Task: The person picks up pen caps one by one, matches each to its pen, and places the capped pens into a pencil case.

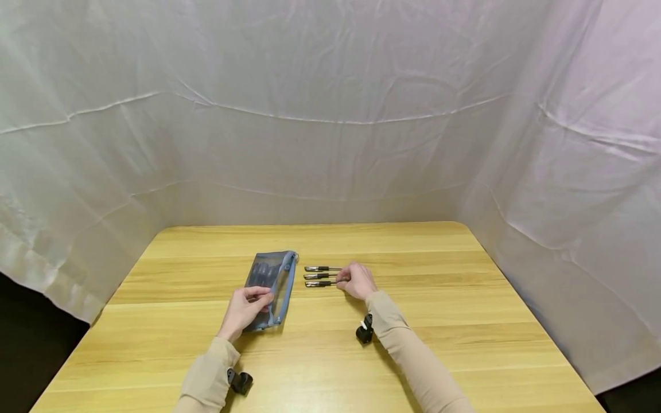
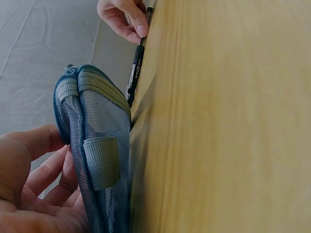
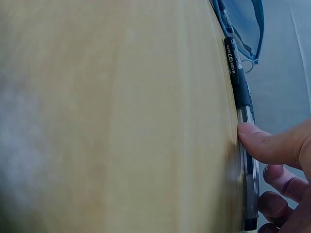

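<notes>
A blue mesh zip pouch (image 1: pixel 268 259) lies on the table with its mouth spread apart on the right side. My left hand (image 1: pixel 244 312) pinches the near part of its open edge between thumb and fingers; in the left wrist view the pouch (image 2: pixel 104 111) stands up beside the palm. Several dark shapes show through the mesh. To the right, three black capped pens lie parallel, caps pointing left. My right hand (image 1: pixel 357 280) grips the clear barrel of the nearest pen (image 1: pixel 319 284), thumb on one side and fingers on the other. Its fingers partly cover the ends of the other two pens.
The wooden table (image 1: pixel 439 344) reaches to a pale curtain (image 1: pixel 330 160) at the back and sides. Black wrist cameras hang beneath both sleeves. A small ring (image 1: pixel 296 258) sits at the pouch's far corner.
</notes>
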Action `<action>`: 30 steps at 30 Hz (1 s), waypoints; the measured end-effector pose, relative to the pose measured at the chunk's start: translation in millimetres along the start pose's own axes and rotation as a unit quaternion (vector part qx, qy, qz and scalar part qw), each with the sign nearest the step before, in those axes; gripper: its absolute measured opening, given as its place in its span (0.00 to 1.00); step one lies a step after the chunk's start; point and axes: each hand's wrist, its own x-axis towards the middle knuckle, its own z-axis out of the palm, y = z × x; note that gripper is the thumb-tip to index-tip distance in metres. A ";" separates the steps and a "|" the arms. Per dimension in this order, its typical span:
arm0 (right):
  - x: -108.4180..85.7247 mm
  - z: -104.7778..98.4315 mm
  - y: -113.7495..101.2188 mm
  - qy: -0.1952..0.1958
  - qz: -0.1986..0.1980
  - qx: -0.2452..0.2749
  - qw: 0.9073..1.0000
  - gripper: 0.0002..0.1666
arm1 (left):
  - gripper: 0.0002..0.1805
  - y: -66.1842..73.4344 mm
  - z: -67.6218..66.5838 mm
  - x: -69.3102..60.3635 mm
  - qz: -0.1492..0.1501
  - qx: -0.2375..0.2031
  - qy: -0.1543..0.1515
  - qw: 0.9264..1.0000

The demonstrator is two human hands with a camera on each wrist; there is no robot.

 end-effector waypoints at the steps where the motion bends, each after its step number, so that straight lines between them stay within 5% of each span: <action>1: -0.3 0.1 0.3 0.001 -0.002 0.001 1.000 0.02 | 0.13 -0.1 0.0 -0.1 0.000 0.001 0.000 1.000; 30: -0.3 0.9 -7.8 0.006 -0.007 0.128 0.992 0.09 | 0.13 -2.1 -0.5 1.6 -0.001 0.003 0.004 1.000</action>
